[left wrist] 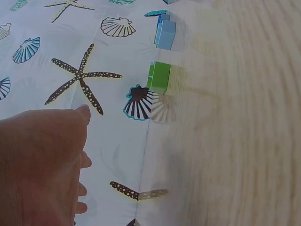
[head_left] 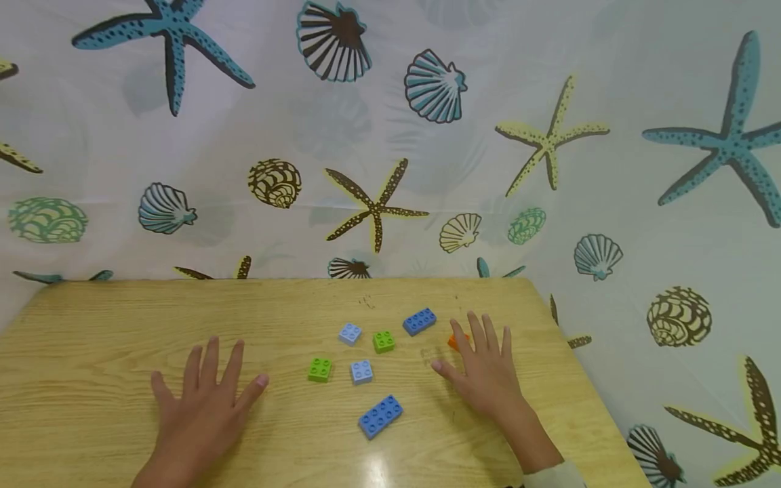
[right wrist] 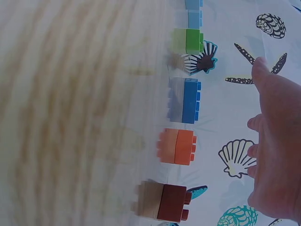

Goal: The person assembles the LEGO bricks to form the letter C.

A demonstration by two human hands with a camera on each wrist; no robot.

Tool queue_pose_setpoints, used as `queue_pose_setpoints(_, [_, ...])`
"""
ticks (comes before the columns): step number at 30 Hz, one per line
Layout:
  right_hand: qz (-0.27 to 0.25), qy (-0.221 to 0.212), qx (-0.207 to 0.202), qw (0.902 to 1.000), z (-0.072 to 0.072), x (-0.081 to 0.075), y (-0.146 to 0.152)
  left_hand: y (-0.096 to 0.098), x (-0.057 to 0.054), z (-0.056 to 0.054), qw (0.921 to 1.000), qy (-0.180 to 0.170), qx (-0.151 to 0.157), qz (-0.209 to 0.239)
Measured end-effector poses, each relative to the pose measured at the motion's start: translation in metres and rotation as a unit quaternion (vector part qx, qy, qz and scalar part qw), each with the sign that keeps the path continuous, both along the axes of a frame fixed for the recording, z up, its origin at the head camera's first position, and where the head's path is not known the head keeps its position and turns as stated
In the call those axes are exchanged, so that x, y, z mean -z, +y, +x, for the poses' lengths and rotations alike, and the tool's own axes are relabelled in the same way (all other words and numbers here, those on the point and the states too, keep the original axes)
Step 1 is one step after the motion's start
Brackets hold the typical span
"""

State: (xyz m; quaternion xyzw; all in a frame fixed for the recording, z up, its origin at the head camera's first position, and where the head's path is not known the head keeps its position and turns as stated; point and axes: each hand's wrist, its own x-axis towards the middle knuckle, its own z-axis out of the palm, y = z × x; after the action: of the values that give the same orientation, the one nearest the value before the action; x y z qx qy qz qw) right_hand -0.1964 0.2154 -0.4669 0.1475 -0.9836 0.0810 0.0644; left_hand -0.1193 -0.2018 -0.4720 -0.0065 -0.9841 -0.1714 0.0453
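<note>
Near long block (head_left: 381, 417) and far long block (head_left: 419, 321), blue; left square block (head_left: 320, 369) and right square block (head_left: 384, 341), green; near small block (head_left: 361, 372) and far small block (head_left: 350, 333), pale blue; right-hand block (right wrist: 184, 147), orange. Desk (head_left: 91, 373), yellowish-brown, wood-grained. Cloth (head_left: 415, 146), white, printed with teal, yellow, brown and green starfish and shells.

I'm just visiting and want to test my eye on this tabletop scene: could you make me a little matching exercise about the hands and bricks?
Column one:
1. Left hand
2. Orange brick
3. Right hand
4. Reddish-brown brick

Column two:
A. Seen only in the right wrist view
B. Spread, right of the green bricks in the head view
C. Spread, left of the green bricks in the head view
D. Partly hidden by a hand in the head view

Pairs: 1-C, 2-D, 3-B, 4-A
</note>
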Motion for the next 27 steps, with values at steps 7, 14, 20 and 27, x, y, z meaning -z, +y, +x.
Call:
queue_pose_setpoints(7, [-0.018, 0.013, -0.006, 0.9997, -0.001, 0.001, 0.001, 0.002, -0.001, -0.002, 1.0000, -0.004, 0.007, 0.003])
queue_pose_setpoints(14, [-0.082, 0.013, -0.002, 0.9965, -0.004, -0.003, 0.004, 0.021, -0.003, -0.002, 0.9983, 0.022, 0.054, 0.006])
queue_pose_setpoints(20, [-0.146, -0.001, 0.021, 0.9890, -0.006, -0.009, 0.011, 0.050, -0.005, -0.005, 0.9950, 0.024, 0.086, 0.046])
queue_pose_setpoints(27, [-0.218, -0.053, 0.033, 0.9739, -0.015, -0.008, 0.023, 0.085, -0.006, -0.002, 0.9827, -0.026, 0.100, 0.153])
